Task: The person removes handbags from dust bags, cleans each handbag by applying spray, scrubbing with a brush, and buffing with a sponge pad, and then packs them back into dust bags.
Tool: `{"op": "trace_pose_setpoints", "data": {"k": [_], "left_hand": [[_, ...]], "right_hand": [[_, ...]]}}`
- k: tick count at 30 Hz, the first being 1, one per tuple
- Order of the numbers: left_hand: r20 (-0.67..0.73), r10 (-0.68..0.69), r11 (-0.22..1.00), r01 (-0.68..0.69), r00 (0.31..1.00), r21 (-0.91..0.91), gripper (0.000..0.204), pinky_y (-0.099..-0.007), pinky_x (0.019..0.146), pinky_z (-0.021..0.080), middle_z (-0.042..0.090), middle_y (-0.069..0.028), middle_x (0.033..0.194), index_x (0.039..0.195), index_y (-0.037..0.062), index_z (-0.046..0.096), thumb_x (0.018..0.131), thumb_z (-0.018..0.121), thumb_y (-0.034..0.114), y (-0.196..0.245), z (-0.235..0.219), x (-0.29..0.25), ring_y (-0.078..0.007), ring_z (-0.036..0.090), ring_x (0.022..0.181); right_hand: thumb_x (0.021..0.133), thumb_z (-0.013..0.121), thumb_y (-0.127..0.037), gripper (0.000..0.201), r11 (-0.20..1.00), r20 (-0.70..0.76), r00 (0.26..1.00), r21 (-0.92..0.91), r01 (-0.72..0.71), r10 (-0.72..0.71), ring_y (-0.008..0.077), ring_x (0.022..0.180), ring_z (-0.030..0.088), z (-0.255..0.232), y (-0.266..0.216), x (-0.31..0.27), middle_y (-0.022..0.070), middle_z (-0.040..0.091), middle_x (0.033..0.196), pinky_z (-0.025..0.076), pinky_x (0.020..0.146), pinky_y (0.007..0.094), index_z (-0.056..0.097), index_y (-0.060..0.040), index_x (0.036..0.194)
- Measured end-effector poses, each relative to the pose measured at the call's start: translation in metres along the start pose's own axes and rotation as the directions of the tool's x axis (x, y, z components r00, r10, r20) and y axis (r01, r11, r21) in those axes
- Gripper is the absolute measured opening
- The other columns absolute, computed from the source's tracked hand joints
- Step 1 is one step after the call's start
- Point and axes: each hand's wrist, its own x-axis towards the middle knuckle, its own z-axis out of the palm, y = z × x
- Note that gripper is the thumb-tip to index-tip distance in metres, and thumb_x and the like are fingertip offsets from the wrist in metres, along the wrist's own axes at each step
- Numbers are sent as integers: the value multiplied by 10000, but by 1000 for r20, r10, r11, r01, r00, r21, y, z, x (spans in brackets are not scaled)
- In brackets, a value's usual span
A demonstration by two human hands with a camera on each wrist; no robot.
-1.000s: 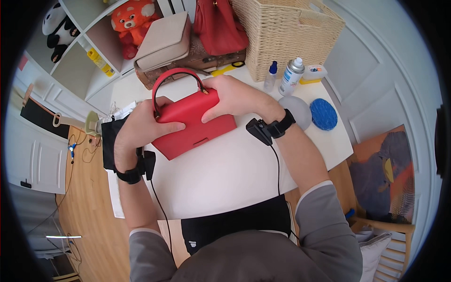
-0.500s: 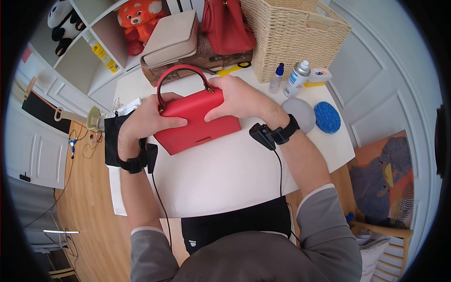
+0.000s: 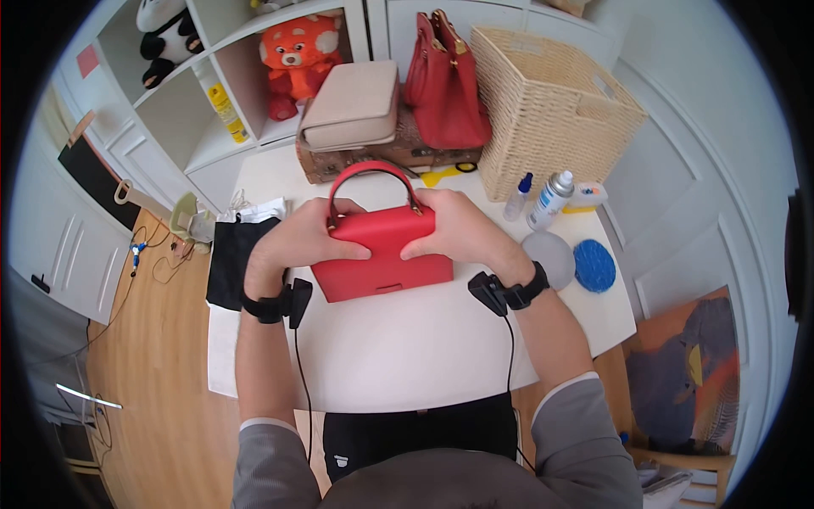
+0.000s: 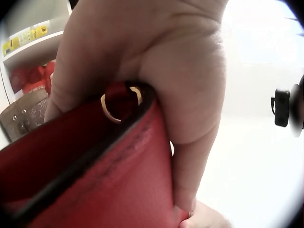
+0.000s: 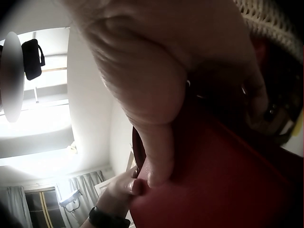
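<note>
A red handbag (image 3: 386, 254) with its arched handle (image 3: 373, 167) up is held by both hands over the white table. The left hand (image 3: 309, 237) grips its left upper corner, thumb across the front, other fingers behind. At the right upper corner, the right hand (image 3: 458, 229) grips the same way. In the left wrist view the left hand (image 4: 156, 61) pinches the red side panel (image 4: 137, 166) beside a gold ring (image 4: 111, 109). The right wrist view has the right thumb (image 5: 159, 152) pressed on the red leather (image 5: 213, 175); the fingers behind are partly dark.
Behind stand a brown case (image 3: 318, 163) under a beige bag (image 3: 352, 106), another red bag (image 3: 449, 93) and a wicker basket (image 3: 551, 127). At right are a spray can (image 3: 551, 201), a small bottle (image 3: 518, 199) and a blue disc (image 3: 594, 265). Black cloth (image 3: 229, 271) lies at left.
The head view has shifted, so the whole scene sits lower in it. Both hands keep their grip on the red handbag, which looks a little less tilted than before.
</note>
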Motion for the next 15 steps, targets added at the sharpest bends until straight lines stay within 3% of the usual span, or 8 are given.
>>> {"op": "trace_pose_setpoints", "data": {"k": [2,3,8,10,11,12,14,15], "left_hand": [[2,-95,994,95,995,58,600,-343,828,576,748,-127,962,1219,-13,712,741,949,263,6,-1,-3,-219,709,881],[-11,-75,985,75,997,157,687,-330,844,571,742,-111,981,1284,7,678,718,969,266,5,-2,-4,-206,695,898],[50,-61,964,46,997,260,676,-336,830,566,738,-118,963,1231,-15,699,707,980,307,5,-16,-12,-220,692,880],[6,-24,979,22,1000,201,663,-336,843,568,739,-127,965,1208,-31,702,706,985,296,-2,-14,-10,-225,697,894],[7,-10,986,9,1000,164,658,-337,851,568,741,-130,972,1210,-34,696,711,984,284,-8,-14,-7,-228,701,903],[12,-16,988,14,1000,157,658,-337,851,568,741,-130,972,1210,-34,696,711,984,284,-13,-14,-6,-228,701,903],[-2,-40,988,40,999,147,657,-336,857,567,741,-120,993,1218,-26,690,716,983,281,-13,-15,-6,-217,700,918],[-11,3,998,-2,1000,57,584,-352,845,567,743,-121,947,1134,-26,703,707,974,266,-15,-13,-7,-236,698,886]], "right_hand": [[680,967,-199,637,999,13,999,-17,-41,41,321,987,748,-1,0,0,216,753,1053,582,885,385,671,61,1181],[676,967,-192,650,1000,11,1000,2,-26,26,301,987,741,1,4,2,198,748,1054,575,899,375,671,62,1196],[680,961,-164,659,998,35,998,2,-60,60,273,1009,717,0,6,3,179,730,1090,559,939,360,669,48,1231],[664,978,-254,786,999,-75,997,-44,-12,9,352,1097,714,6,10,3,238,725,1157,556,981,400,626,50,1297],[677,983,-242,839,991,-166,982,-118,67,-86,313,1113,700,8,5,-1,201,720,1134,534,1002,398,579,48,1353],[677,983,-242,839,992,-159,984,-114,60,-78,313,1113,700,7,0,-3,201,720,1134,534,1002,398,579,48,1353],[876,864,-279,589,948,-560,802,89,307,-207,273,1054,684,4,-16,-1,157,707,1059,523,981,400,596,40,1292],[876,864,-279,589,948,-553,806,89,307,-210,273,1054,684,4,-15,-3,157,707,1059,523,981,400,596,40,1292]]}}
